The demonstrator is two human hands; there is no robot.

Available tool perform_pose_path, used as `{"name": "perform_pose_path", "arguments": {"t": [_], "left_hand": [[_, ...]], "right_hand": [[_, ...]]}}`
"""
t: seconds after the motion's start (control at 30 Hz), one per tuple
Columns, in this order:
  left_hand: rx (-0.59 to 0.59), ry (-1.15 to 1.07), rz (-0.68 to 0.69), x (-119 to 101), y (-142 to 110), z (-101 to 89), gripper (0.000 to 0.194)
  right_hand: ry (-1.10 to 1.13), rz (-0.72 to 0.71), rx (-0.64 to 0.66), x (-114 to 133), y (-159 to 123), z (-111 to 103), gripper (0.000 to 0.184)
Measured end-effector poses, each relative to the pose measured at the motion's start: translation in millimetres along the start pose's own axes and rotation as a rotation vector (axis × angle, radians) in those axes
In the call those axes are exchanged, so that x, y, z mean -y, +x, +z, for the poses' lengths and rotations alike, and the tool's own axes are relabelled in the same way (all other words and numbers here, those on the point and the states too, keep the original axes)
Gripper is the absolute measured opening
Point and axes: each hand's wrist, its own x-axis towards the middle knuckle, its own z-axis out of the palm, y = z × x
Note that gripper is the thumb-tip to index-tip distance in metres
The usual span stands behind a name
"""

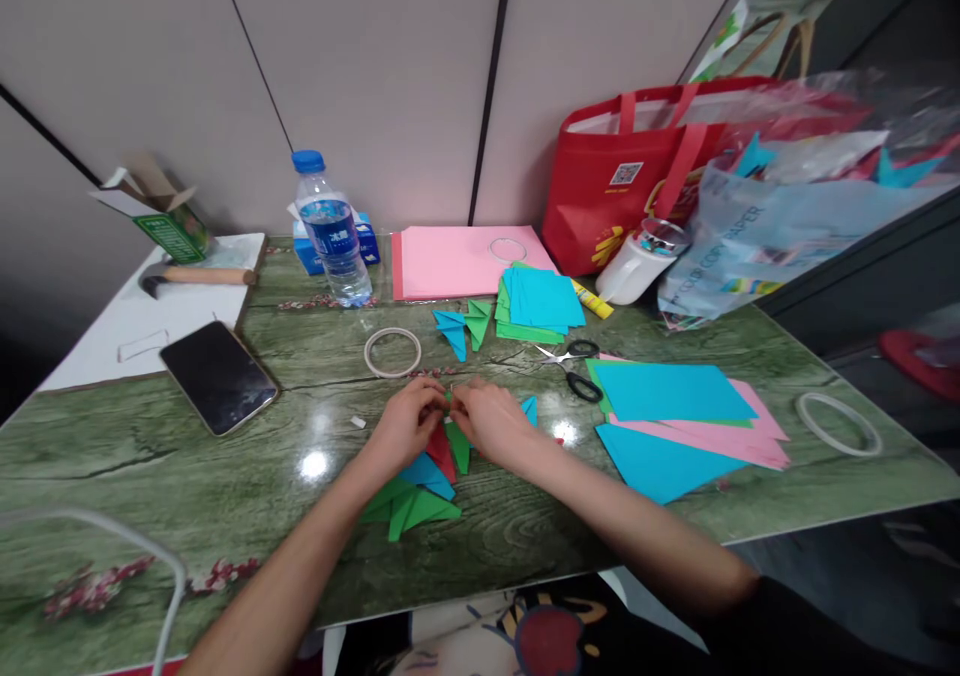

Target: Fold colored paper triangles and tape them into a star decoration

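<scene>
My left hand and my right hand meet at mid-table, fingertips pinched together on a small green folded paper piece, mostly covered by the fingers. Below them lies a row of folded paper pieces: a green piece, a red piece, a blue piece and a larger green piece. Another blue folded piece pokes out beyond my right hand. Farther back sit a blue folded paper and a green folded paper. Whether the row is joined, I cannot tell.
Right of my hands lie scissors, blue sheets and a tape roll. Behind stand a water bottle, pink paper, a red bag and a white mug. A phone and hammer are left.
</scene>
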Motion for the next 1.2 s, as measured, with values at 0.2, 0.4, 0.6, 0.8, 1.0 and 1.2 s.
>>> {"name": "perform_pose_path", "arguments": {"t": [0.2,0.4,0.6,0.8,1.0,1.2], "left_hand": [[-0.062,-0.217,-0.141,3.6,-1.0,4.1,0.031],[-0.093,-0.353,-0.199,0.4,-0.2,2.9,0.036],[-0.076,-0.364,-0.242,-0.4,1.1,0.7,0.040],[-0.097,-0.350,-0.224,-2.7,1.6,-0.1,0.032],[-0.103,-0.318,-0.213,0.3,0.7,4.4,0.040],[-0.099,-0.407,-0.311,-2.3,0.2,4.1,0.041]], "right_hand": [[0.104,-0.028,-0.015,-4.1,3.9,7.4,0.017],[0.198,-0.057,-0.026,-8.8,3.6,8.9,0.011],[0.215,-0.034,-0.021,-9.0,5.4,7.3,0.012],[0.265,-0.046,-0.004,-10.2,4.4,4.0,0.011],[0.262,-0.055,-0.007,-10.7,4.1,3.0,0.013],[0.271,-0.062,-0.026,-11.3,3.9,4.9,0.012]]}}
